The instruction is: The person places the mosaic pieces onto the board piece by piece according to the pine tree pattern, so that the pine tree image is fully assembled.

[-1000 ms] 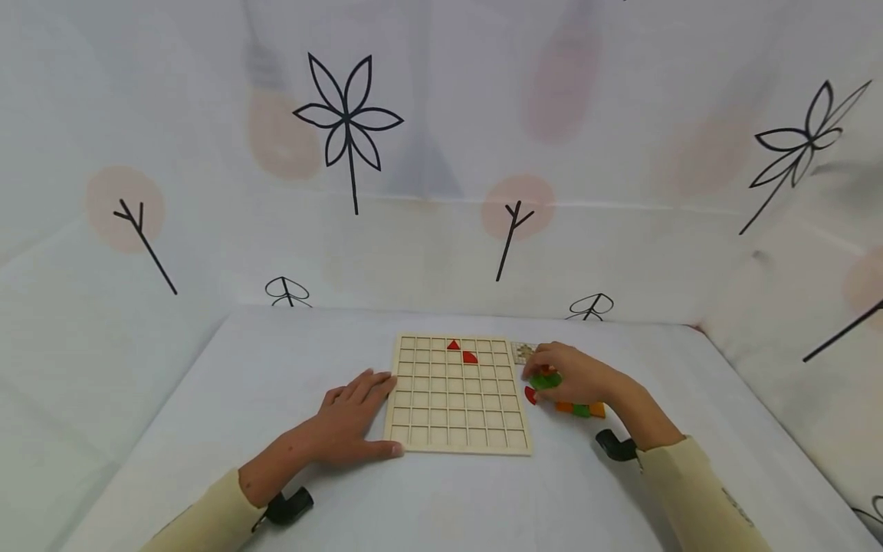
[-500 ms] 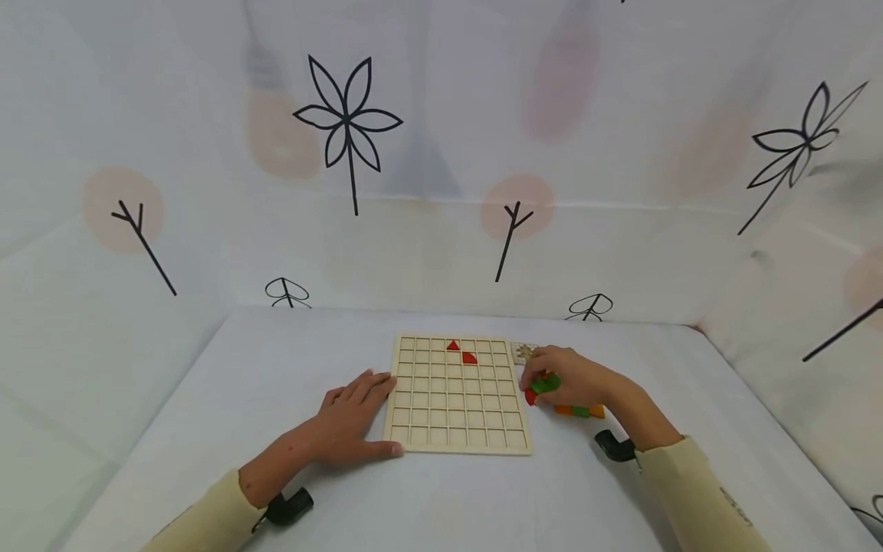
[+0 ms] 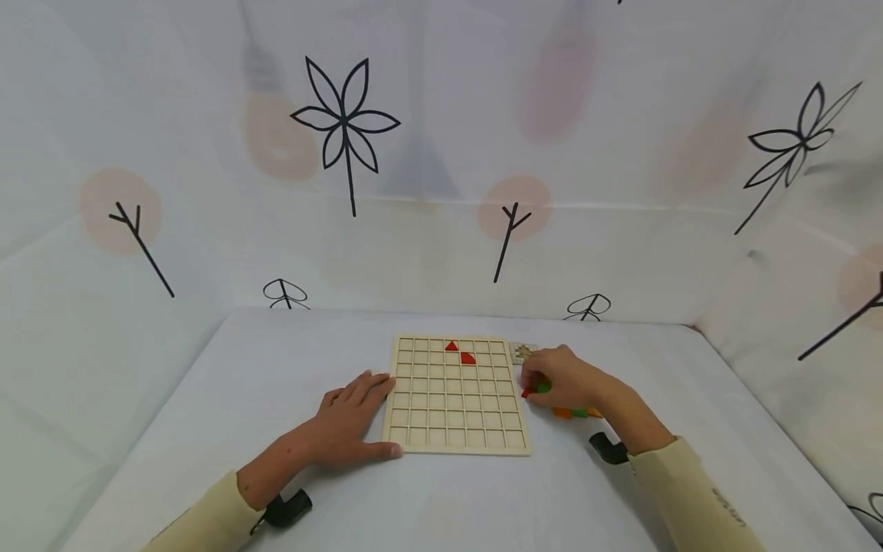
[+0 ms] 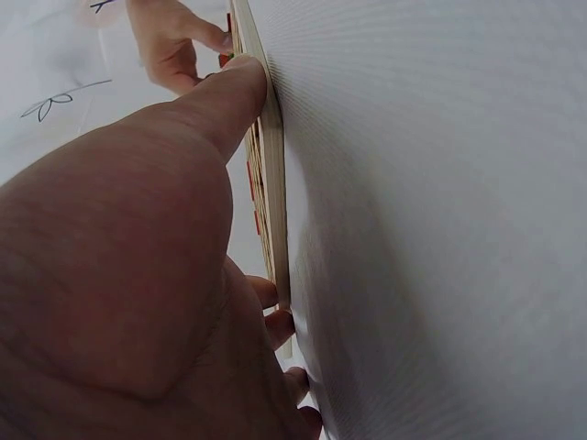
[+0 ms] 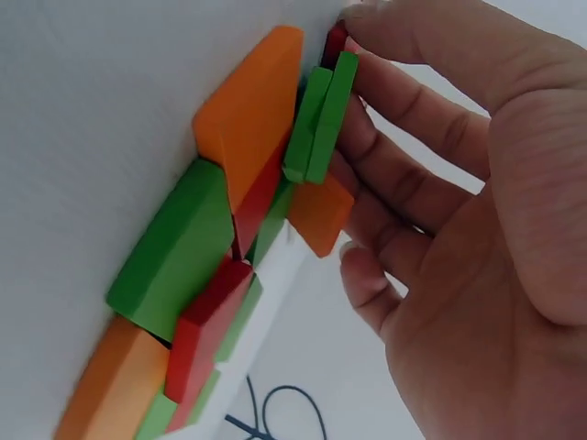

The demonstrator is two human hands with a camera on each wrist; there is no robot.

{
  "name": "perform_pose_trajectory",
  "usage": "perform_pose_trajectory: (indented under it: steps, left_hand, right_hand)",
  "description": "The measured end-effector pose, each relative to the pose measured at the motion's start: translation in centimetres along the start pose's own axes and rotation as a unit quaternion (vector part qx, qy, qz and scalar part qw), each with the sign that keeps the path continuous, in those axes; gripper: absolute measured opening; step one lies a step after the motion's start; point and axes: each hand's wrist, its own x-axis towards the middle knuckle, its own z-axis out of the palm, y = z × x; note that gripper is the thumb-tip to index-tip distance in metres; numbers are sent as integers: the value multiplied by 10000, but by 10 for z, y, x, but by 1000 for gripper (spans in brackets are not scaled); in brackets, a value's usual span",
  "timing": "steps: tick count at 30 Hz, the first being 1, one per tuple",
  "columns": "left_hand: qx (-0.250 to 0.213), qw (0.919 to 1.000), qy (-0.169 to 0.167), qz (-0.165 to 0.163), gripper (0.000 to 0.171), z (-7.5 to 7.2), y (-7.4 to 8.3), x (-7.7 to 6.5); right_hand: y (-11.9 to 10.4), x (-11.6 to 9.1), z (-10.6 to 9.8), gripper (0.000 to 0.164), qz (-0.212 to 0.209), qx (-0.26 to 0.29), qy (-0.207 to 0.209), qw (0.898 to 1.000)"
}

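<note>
A pale wooden grid board [image 3: 455, 418] lies on the table, with a red triangle [image 3: 451, 346] and a red quarter-round piece [image 3: 468, 358] in its far squares. My left hand [image 3: 348, 420] rests along the board's left side, fingers spread and relaxed, the thumb at the near left corner. Beyond the right edge, my right hand [image 3: 569, 376] pinches a small red wooden piece [image 5: 336, 42] between thumb and index finger. Right beside those fingertips stand two green pieces [image 5: 321, 119]. Part of the red piece is covered by the fingers.
Several orange, green and red blocks [image 5: 174, 257] lie in a group under and beside the right hand. A small printed pattern card [image 3: 522, 352] lies by the board's far right corner. Patterned white cloth [image 3: 428, 253] rises behind and at both sides of the table.
My right hand has closed its thumb and index finger on the red piece, which lay loose by the board, and tilted it. My left hand has stayed in place.
</note>
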Motion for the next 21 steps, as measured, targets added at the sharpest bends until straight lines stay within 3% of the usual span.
perform_pose_trajectory:
  steps: [9, 21]
  left_hand:
    - [100, 9999, 2, -36, 108, 4, -4, 2]
    - [1, 10000, 2, -19, 109, 0, -1, 1]
  right_hand:
    - [-5, -2, -5, 20, 131, -242, -139, 9995]
    - [-7, 2, 4, 21, 588, -383, -147, 9974]
